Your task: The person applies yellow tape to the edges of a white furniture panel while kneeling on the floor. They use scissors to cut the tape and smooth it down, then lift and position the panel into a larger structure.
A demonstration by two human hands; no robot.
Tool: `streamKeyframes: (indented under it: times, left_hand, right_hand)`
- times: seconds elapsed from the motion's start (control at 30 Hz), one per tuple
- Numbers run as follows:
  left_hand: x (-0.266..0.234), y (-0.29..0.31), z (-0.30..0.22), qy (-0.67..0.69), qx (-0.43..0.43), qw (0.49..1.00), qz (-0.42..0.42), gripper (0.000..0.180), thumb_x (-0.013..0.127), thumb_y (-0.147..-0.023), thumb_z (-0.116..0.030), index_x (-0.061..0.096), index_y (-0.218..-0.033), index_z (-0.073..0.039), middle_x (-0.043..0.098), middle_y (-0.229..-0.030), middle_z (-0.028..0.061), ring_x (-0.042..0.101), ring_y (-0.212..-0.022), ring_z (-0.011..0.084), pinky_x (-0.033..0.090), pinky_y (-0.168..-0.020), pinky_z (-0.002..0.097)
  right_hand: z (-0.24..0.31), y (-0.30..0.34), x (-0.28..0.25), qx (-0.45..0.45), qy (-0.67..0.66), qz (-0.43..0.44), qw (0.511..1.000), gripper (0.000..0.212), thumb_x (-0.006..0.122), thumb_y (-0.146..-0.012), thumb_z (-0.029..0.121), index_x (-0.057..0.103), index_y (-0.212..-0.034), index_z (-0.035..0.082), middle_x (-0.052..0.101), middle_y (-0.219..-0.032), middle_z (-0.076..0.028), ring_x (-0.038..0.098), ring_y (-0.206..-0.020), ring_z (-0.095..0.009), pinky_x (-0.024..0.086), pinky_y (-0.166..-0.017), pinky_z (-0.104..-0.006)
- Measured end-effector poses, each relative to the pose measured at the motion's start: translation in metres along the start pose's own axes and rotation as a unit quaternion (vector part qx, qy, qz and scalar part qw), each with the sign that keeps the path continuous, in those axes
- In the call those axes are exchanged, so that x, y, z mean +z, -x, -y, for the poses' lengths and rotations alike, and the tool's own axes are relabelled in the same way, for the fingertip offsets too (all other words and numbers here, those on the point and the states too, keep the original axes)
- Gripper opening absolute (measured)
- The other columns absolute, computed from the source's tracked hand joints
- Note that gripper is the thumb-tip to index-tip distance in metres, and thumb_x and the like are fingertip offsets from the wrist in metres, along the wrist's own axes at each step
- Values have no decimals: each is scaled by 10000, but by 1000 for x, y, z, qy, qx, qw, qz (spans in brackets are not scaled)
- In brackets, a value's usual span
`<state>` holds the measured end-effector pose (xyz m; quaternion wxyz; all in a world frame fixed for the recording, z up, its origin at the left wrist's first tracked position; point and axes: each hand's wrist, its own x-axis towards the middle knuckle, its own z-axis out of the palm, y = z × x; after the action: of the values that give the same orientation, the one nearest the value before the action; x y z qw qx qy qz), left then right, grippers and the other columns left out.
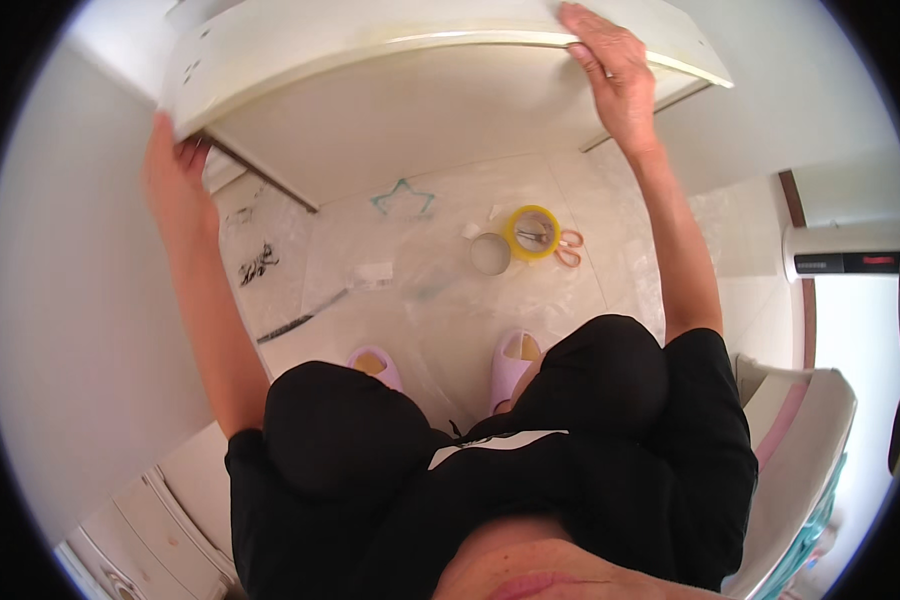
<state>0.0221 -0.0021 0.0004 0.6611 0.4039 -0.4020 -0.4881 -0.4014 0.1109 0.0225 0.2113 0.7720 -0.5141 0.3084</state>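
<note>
A wide white furniture panel [390, 22] with small holes near its left end spans the far side, joined to a broad white face [400, 110] below it. Dark strips run down from the panel near both ends. My left hand [178, 170] is closed around its left corner, with some fingertips hidden underneath and slightly blurred. My right hand [615, 75] grips the lower edge towards the right end, fingers over the top and thumb below.
On the pale tiled floor, partly under clear plastic film, lie a yellow-rimmed tape roll [532, 232], orange-handled scissors [568, 248], an empty-looking ring [490, 254] and a dark thin strip [302, 318]. My pink slippers [512, 370] stand nearer. White walls flank both sides.
</note>
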Motion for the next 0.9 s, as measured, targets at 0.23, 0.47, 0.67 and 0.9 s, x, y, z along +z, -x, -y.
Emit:
streamKeyframes:
  times: [0.23, 0.47, 0.67, 0.9]
  left_hand:
    - [-22, 38, -8, -35, 21, 999, 27, 454, 530, -1003, -268, 514, -1263, 103, 574, -1245, 181, 563, -1149, 259, 437, -1037, 399]
    - [-42, 54, -6, -13, -3, 999, 48, 451, 524, -1002, -261, 499, -1285, 89, 563, -1271, 170, 530, -1204, 252, 411, -1062, 413]
    - [-70, 69, -22, -14, -37, 996, 84, 454, 512, -999, -258, 481, -1345, 33, 555, -1314, 123, 509, -1243, 229, 404, -1070, 409]
    - [-36, 93, -56, 5, -240, 969, 60, 571, 416, -1041, -377, 356, -1482, -18, 423, -1496, 166, 427, -1363, 285, 368, -1130, 407]
  right_hand:
    - [19, 31, -21, 5, -39, -36, 999, 364, 639, -839, -75, 700, -1169, 65, 682, -1227, -64, 624, -1160, -237, 464, -984, -334]
    - [-3, 79, -63, 186, -42, -130, 973, 245, 718, -834, 50, 746, -1070, 110, 724, -1122, -20, 649, -1092, -187, 482, -962, -325]
    - [20, 136, -65, 426, -77, -305, 848, 402, 659, -933, 108, 570, -1314, 15, 582, -1315, -120, 490, -1263, -253, 435, -1018, -360]
    - [97, 164, -27, 572, -684, -338, 301, 514, 403, -1041, 373, 399, -1427, 33, 446, -1460, -86, 436, -1313, -282, 409, -1054, -458]
